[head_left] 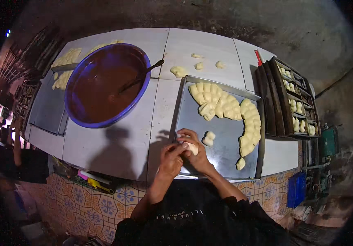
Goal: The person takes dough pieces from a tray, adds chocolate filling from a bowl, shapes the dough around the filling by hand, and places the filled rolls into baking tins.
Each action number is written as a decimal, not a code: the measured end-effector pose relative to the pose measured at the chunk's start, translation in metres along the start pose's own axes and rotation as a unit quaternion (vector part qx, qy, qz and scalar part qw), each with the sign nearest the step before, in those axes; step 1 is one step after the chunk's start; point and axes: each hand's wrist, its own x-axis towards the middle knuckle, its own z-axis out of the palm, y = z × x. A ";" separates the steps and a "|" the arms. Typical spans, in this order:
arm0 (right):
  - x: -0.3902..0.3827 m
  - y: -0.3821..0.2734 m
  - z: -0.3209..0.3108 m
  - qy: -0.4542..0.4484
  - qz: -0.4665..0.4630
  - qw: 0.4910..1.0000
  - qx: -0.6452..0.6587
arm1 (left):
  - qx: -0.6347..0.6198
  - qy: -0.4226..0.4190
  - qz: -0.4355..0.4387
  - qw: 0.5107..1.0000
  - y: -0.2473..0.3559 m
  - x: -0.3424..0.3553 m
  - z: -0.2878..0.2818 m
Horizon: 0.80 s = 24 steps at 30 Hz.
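Note:
Close together over the near left corner of a metal tray (221, 171), both my hands work on one small pale piece of dough (191, 148). My right hand (200, 155) cups it with curled fingers. Pinched fingers of my left hand (170, 160) press at its left side, and they partly hide it. Just right of my hands, two small rounded dough balls (209, 138) lie touching on the tray. A curved row of dough pieces (250, 123) runs down the tray's right side, and another dough cluster (209, 96) sits along its far side.
On the left stands a large blue-purple tub (143, 100) of brown filling with a dark-handled spoon (156, 65). Scraps of dough (179, 71) lie beyond the tray. Dark compartmented moulds (281, 102) holding dough stand at right. Another tray (45, 119) is far left.

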 end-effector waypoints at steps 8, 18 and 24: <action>0.012 -0.006 0.000 -0.008 0.109 0.984 0.140 | -0.027 0.080 -0.012 0.996 0.019 0.013 -0.016; 0.010 0.019 0.007 -0.004 0.150 0.967 0.206 | -0.368 -0.241 -0.164 0.883 0.003 0.010 -0.029; 0.017 0.025 0.005 0.017 0.201 0.899 0.389 | 0.100 -0.163 0.096 0.977 0.136 0.089 -0.029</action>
